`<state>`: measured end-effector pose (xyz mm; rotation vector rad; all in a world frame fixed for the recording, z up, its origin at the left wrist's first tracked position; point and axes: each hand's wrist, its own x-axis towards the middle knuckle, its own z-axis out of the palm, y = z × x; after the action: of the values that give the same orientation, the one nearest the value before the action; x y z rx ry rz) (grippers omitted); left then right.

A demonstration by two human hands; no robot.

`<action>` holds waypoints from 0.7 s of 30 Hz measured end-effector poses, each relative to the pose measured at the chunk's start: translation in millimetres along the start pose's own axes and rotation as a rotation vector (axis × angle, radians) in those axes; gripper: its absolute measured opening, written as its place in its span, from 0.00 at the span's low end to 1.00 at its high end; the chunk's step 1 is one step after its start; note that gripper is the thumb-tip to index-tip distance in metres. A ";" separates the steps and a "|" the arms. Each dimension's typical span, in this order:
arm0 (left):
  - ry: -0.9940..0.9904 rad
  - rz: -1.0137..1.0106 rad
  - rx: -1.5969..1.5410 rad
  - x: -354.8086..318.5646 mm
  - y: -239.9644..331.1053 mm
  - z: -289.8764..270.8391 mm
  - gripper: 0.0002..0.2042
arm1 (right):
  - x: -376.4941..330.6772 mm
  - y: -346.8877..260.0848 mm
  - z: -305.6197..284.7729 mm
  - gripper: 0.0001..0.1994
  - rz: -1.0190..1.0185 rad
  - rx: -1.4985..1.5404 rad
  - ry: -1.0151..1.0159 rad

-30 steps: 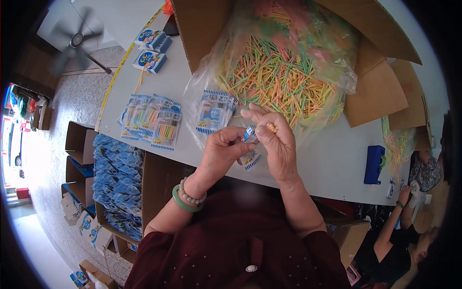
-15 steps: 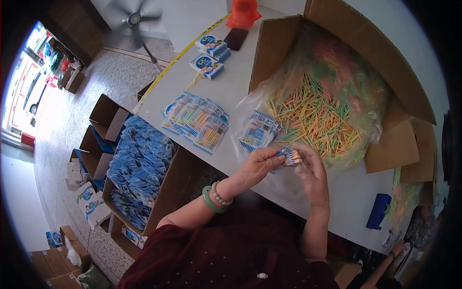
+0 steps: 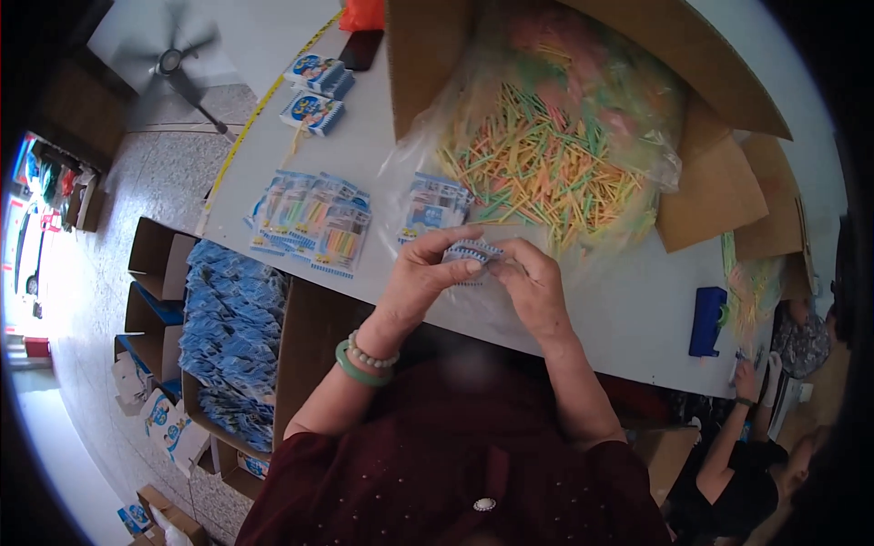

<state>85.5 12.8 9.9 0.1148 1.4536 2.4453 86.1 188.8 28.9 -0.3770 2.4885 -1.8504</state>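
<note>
Just in front of my body, a small clear packet (image 3: 467,252) with blue-and-white striped edges is held between both hands. My left hand (image 3: 421,273) is closed on its left side, thumb on top. At its right end my right hand (image 3: 535,284) pinches the edge; what its fingertips cover is hidden. Just beyond my left hand lies a stack of similar flat packets (image 3: 433,202). Farther off, a large plastic-lined carton (image 3: 432,68) lies open toward me, full of thin yellow, green, orange and pink sticks (image 3: 546,159).
Packets filled with coloured sticks (image 3: 314,221) overlap at the table's left. Behind them are small blue-and-white boxes (image 3: 312,111) and a dark phone (image 3: 361,50). A carton of blue packets (image 3: 232,318) stands below left. A blue tape dispenser (image 3: 706,321) sits right; a co-worker's arm (image 3: 728,437) shows beyond.
The right hand has moved from beside the packet onto its end. Sticks that showed at the packet's end are now hidden. The whole view has shifted, bringing more of the co-worker into sight.
</note>
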 end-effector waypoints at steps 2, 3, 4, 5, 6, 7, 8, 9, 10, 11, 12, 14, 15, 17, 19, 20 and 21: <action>0.025 0.019 0.066 -1.9 -1.5 -1.3 0.10 | -6.4 -7.5 0.2 0.05 0.089 0.097 -0.063; 0.045 0.022 0.074 -3.6 -1.4 0.4 0.10 | -10.5 -4.1 1.5 0.05 0.085 0.109 -0.080; 0.030 0.129 0.145 -4.9 -1.0 2.8 0.08 | -14.6 2.1 3.0 0.05 0.140 0.209 -0.053; 0.005 0.230 0.216 -4.0 -2.1 7.1 0.07 | -16.9 8.0 4.7 0.05 0.199 0.306 -0.015; 0.045 0.305 0.245 -4.1 -2.8 12.6 0.07 | -16.8 12.2 9.3 0.05 0.201 0.311 -0.017; 0.043 0.301 0.247 -6.0 2.2 11.0 0.07 | -16.0 15.0 15.2 0.05 0.218 0.371 -0.031; 0.105 0.334 0.422 -8.4 7.9 8.4 0.04 | -17.5 16.4 17.4 0.04 0.240 0.426 -0.033; 0.154 0.365 0.592 -9.7 11.2 4.0 0.03 | -18.7 13.9 21.5 0.04 0.252 0.418 -0.006; 0.255 0.302 0.533 -11.3 10.8 -9.2 0.03 | -18.0 9.3 28.4 0.04 0.166 0.307 -0.083; 0.356 0.237 0.475 -11.9 10.9 -27.6 0.03 | -17.1 8.2 31.9 0.03 0.084 0.194 -0.164; 0.431 0.247 0.615 -11.3 24.1 -36.8 0.03 | -17.1 6.9 30.4 0.03 0.095 0.185 -0.140; 0.558 0.365 1.028 -3.0 44.2 -61.4 0.04 | -15.4 3.9 23.9 0.05 -0.107 -0.015 -0.145; 0.605 0.470 1.300 4.3 45.6 -76.8 0.06 | -15.0 8.9 17.0 0.05 -0.100 -0.028 -0.130; 0.690 0.498 1.619 14.4 38.2 -112.4 0.10 | -12.8 16.8 -1.7 0.07 -0.249 -0.307 -0.016; 0.777 0.520 1.938 22.7 35.4 -121.6 0.14 | -7.8 22.3 -24.1 0.07 -0.229 -0.408 0.012; 0.810 0.625 1.971 22.3 38.0 -116.1 0.17 | -6.0 23.8 -36.0 0.07 -0.166 -0.568 0.047; 0.852 0.728 2.003 18.9 40.9 -109.5 0.20 | -3.2 25.6 -45.7 0.06 -0.105 -0.723 0.076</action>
<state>35.3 -92.8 -9.3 -0.0351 3.9387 0.0122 77.4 239.3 17.9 -0.4506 3.1681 -0.9239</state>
